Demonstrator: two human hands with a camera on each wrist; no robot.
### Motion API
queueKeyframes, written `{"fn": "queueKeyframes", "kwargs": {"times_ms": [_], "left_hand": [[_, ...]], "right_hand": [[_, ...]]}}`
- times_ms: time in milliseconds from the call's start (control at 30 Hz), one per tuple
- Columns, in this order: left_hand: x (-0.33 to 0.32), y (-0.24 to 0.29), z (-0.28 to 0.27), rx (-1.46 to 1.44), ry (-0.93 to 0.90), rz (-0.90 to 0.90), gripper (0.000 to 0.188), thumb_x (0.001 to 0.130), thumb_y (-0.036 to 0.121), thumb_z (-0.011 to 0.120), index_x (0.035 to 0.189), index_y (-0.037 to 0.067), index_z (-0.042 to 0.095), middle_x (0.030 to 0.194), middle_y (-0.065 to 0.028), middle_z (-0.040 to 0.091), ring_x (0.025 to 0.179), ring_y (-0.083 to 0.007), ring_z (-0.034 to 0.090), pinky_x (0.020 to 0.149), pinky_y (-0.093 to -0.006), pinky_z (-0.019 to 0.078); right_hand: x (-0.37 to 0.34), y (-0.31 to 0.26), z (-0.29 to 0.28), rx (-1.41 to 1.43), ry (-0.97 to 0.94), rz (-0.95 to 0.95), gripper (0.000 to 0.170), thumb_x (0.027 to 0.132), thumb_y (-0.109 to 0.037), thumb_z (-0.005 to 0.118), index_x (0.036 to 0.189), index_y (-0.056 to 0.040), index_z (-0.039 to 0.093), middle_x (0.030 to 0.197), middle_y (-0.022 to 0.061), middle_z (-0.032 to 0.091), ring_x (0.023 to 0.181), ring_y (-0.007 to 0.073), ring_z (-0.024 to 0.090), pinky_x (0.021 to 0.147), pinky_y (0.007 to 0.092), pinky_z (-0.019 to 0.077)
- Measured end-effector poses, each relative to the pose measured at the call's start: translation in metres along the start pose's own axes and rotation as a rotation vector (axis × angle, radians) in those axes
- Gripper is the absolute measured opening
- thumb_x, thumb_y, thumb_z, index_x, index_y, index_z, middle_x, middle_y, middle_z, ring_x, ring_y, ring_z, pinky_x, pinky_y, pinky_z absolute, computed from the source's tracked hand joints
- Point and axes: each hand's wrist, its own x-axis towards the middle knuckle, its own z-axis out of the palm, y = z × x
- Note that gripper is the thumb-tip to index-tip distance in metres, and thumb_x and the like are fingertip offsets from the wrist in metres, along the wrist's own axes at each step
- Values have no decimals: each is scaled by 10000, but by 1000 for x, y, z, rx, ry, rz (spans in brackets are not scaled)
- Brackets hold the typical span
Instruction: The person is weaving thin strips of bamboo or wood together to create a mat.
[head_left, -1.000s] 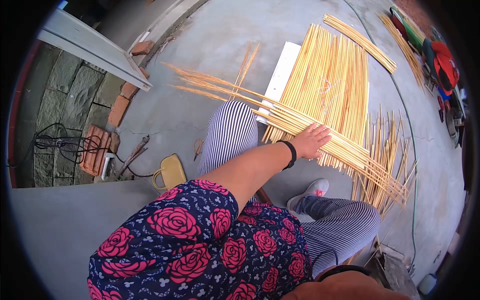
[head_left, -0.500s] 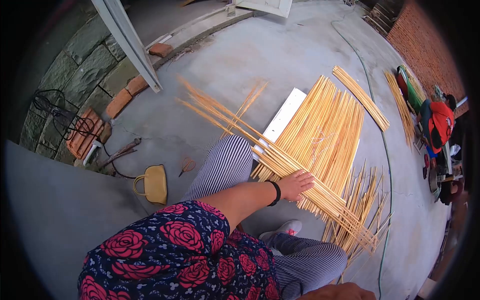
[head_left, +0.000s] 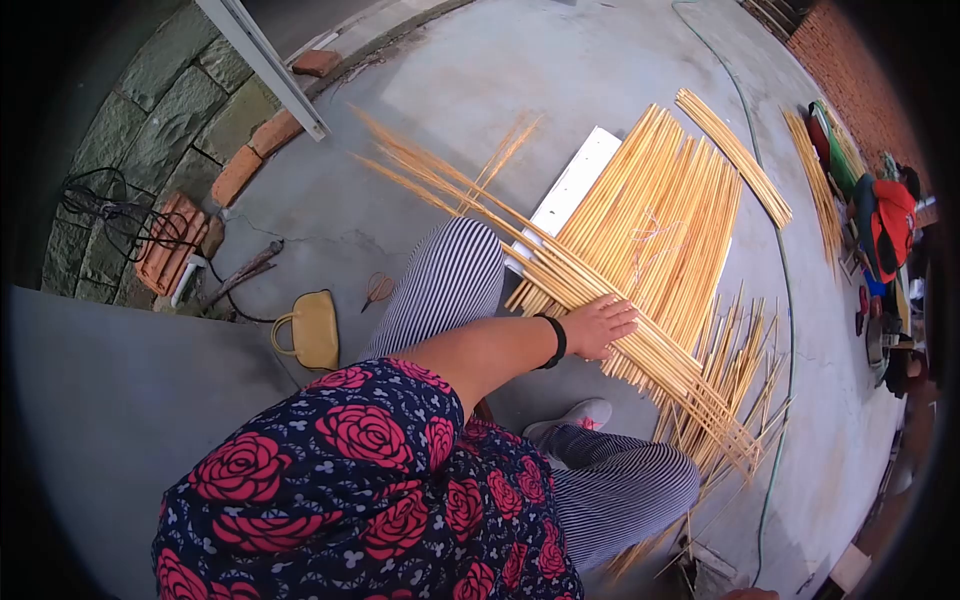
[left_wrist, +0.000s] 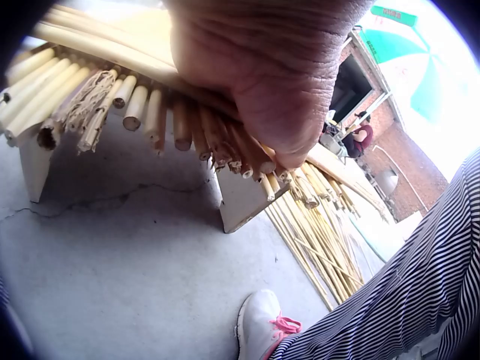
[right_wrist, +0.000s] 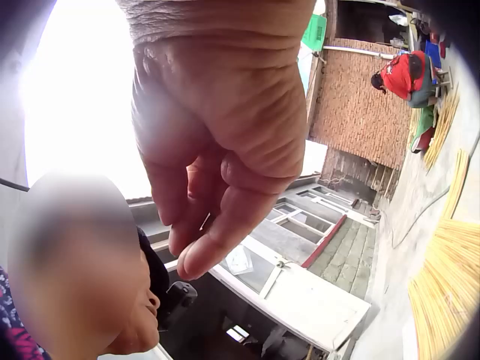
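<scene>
My left hand lies with straight fingers across several long pale stalks with feathery tips. These lie crosswise over the near end of a wide layer of stalks, which rests on a white board. In the left wrist view the palm side of the hand covers part of the stalks, and their cut ends stick out over the floor. My right hand is raised beside the head, fingers loosely bent and no held object visible; only a sliver of it shows at the head view's bottom edge.
A separate stalk bundle lies beyond the layer, loose stalks to its right. A green hose crosses the floor. Scissors and a yellow bag lie left of my knee. A person in red sits far right.
The head view has tilted and shifted, moving the scene within it. My left hand stays on the crosswise stalks. My right hand has almost left the bottom of the head view.
</scene>
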Motion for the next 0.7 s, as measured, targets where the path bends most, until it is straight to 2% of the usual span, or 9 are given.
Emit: {"fn": "queueKeyframes", "kwargs": {"times_ms": [33,100,167,233,333,433,500,600,700], "left_hand": [[0,0,1,13,3,2,770,879,498,509,1480,114,219,1558,-82,136,1445,-244,56,1164,-432,10],[1,-1,6,-4,37,7,770,871,496,518,1474,110,236,1556,-87,146,1444,-244,71,1163,-437,22],[0,-3,9,-9,45,13,775,858,488,531,1473,113,245,1556,-83,152,1444,-246,77,1161,-446,20],[5,-6,11,-9,63,20,776,852,485,538,1471,114,251,1555,-82,157,1443,-247,81,1160,-449,21],[3,-2,12,-21,78,10,771,854,481,542,1468,112,258,1553,-84,162,1442,-252,88,1161,-442,28],[3,-3,12,-12,97,24,766,861,481,537,1464,99,260,1549,-99,165,1437,-256,110,1158,-455,61],[1,-2,7,2,73,23,762,864,483,531,1464,99,260,1549,-99,167,1438,-264,104,1157,-457,65],[2,-3,11,-13,90,21,758,869,487,520,1470,112,253,1548,-97,174,1441,-256,91,1158,-452,57],[3,-2,10,10,52,7,754,873,486,513,1474,117,246,1551,-93,167,1442,-250,86,1160,-449,46]], "right_hand": [[-26,-10,-2,-369,281,21,341,871,-327,634,981,-6,602,921,214,650,738,358,648,707,504,547],[-36,-4,-44,-843,489,541,420,966,-300,482,1083,81,615,1183,275,571,1045,301,604,936,383,459],[-39,55,-67,-1377,539,631,398,981,-304,467,1115,44,608,1187,177,570,1045,312,580,984,415,403],[-67,119,-89,-1399,497,567,394,951,-287,508,1125,55,598,1148,169,595,1047,278,570,945,364,415],[-57,136,-108,-1284,549,714,386,937,-269,508,1139,46,601,1139,158,611,1031,251,577,928,359,418],[-41,123,-122,-790,613,874,412,933,-287,483,1131,51,607,1133,148,625,1046,226,576,935,338,412],[-74,145,-155,-466,707,746,467,956,-334,414,1160,45,596,1130,148,628,1045,223,577,947,331,418],[-104,168,-155,-1,883,554,517,994,-372,318,1231,24,551,1144,148,611,1044,234,572,965,340,427],[-124,178,-136,4,1168,487,582,999,-442,281,1260,16,527,1160,151,594,1065,235,563,965,349,426]]}}
